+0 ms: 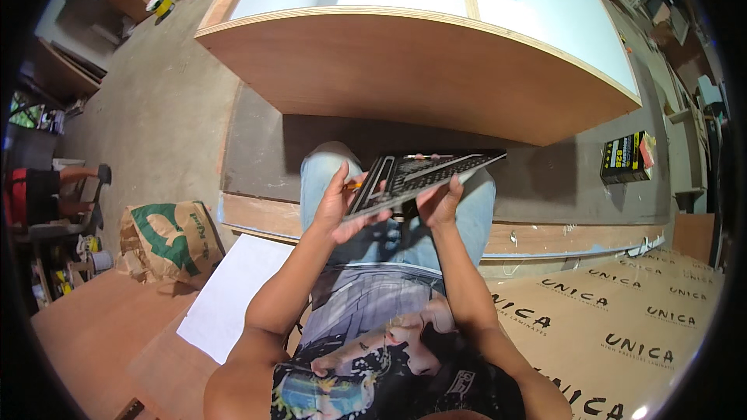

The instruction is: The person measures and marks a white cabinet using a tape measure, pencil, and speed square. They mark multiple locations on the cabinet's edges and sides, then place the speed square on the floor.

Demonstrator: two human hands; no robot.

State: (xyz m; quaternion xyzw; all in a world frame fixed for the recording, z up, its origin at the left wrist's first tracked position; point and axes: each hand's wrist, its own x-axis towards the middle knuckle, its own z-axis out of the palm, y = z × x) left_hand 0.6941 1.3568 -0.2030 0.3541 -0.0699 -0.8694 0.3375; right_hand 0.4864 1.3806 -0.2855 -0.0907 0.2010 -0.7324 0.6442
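My left hand grips the left end of a dark metal triangular square with slots and rows of holes, held tilted above my lap. A thin orange item, too small to name surely, shows at my left fingers. My right hand holds the square's lower edge, thumb up. My jeans-covered knees are beneath it, on either side.
Ahead stands a plywood cabinet on a dark platform. A black-and-yellow box lies right. A paper bag, white sheet and brown printed boards surround me. A person's legs show far left.
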